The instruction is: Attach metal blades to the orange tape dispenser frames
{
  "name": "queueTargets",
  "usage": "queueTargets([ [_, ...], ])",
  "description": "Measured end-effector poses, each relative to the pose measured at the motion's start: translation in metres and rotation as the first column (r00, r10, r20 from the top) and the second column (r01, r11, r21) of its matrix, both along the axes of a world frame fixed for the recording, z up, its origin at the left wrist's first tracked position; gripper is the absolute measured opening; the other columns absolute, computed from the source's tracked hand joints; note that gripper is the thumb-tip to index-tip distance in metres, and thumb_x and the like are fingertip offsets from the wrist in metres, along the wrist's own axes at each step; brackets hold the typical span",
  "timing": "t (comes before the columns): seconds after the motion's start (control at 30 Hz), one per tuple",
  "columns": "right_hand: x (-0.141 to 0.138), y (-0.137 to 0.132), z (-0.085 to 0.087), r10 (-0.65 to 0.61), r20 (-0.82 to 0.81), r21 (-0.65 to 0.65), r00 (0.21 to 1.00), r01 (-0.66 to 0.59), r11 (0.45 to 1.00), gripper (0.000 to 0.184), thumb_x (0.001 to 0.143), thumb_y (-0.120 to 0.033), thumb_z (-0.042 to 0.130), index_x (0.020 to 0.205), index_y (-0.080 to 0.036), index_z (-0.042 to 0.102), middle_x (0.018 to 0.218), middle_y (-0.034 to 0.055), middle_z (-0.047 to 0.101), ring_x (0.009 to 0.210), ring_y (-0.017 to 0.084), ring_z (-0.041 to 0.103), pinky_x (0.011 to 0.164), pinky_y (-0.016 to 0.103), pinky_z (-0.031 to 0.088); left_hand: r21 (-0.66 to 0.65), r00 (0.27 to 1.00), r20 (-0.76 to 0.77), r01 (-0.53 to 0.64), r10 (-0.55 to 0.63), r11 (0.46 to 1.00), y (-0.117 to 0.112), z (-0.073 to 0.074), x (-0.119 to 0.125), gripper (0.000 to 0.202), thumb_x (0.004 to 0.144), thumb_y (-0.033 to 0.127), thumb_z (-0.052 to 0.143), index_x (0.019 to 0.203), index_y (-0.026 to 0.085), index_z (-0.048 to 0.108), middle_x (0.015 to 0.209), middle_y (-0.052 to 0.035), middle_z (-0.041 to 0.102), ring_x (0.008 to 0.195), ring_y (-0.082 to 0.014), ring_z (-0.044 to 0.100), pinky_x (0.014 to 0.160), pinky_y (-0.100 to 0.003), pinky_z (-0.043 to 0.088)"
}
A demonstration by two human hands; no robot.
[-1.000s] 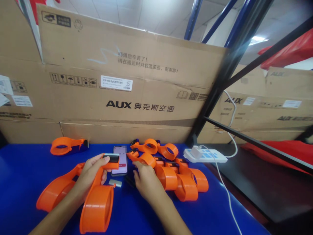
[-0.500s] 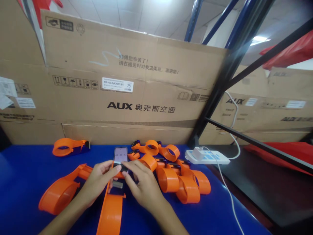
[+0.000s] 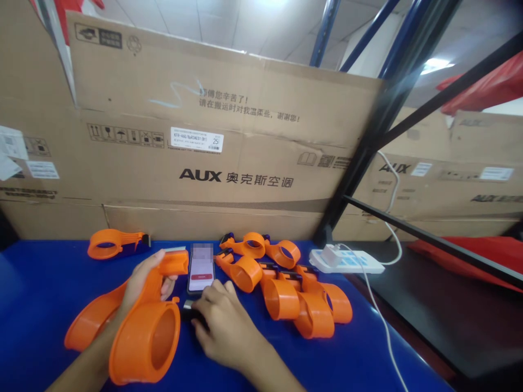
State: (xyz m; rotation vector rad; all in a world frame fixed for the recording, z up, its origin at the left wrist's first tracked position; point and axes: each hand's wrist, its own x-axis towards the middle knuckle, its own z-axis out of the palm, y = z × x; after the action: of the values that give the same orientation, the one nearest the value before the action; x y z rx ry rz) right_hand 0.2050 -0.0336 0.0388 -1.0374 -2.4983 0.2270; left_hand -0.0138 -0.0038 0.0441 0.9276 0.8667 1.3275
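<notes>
Closed cardboard boxes (image 3: 229,163) stand along the bench's far edge, their contents hidden. Near the front-left of the blue bench (image 3: 41,283), the left hand (image 3: 141,280) is wrapped tight around the neck of an orange tape dispenser (image 3: 149,337), lifted with its ring tilted rightward. The right hand (image 3: 224,329) lies palm-down at the front middle, fingers bent onto a small dark part (image 3: 188,313) before the phone (image 3: 201,268); whether they pinch it I cannot tell.

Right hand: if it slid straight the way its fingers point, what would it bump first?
Probably the small black part that the right hand touches; just past it is the orange dispenser in the left hand. Depth is unclear.
</notes>
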Motion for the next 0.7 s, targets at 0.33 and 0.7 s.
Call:
queueTargets([
  [0.33, -0.001, 0.007, 0.003, -0.201, -0.605, -0.211, 0.770, 0.088, 0.974, 0.023, 0.103, -0.031, 0.051, 0.119, -0.023, 0.065, 0.104, 0.0052, 0.072, 0.090, 0.019, 0.064, 0.083, 0.033, 0.049, 0.077, 0.958, -0.287, 0.016, 0.007, 0.997, -0.012, -0.003, 0.031, 0.039, 0.088, 0.056, 0.068, 0.086, 0.017, 0.071, 0.057, 0.0003, 0.061, 0.040, -0.0095, 0.047, 0.040, -0.020, 0.034],
  [0.7, 0.008, 0.007, 0.017, -0.276, -0.727, -0.235, 0.629, 0.150, 0.960, 0.015, 0.094, -0.032, 0.062, 0.087, -0.019, 0.067, 0.081, 0.0020, 0.063, 0.072, 0.017, 0.055, 0.067, 0.029, 0.046, 0.134, 0.943, -0.333, 0.044, 0.003, 0.990, -0.009, 0.007, 0.010, 0.033, 0.083, 0.047, 0.072, 0.097, 0.018, 0.074, 0.061, -0.0006, 0.064, 0.038, -0.0097, 0.047, 0.036, -0.020, 0.032],
])
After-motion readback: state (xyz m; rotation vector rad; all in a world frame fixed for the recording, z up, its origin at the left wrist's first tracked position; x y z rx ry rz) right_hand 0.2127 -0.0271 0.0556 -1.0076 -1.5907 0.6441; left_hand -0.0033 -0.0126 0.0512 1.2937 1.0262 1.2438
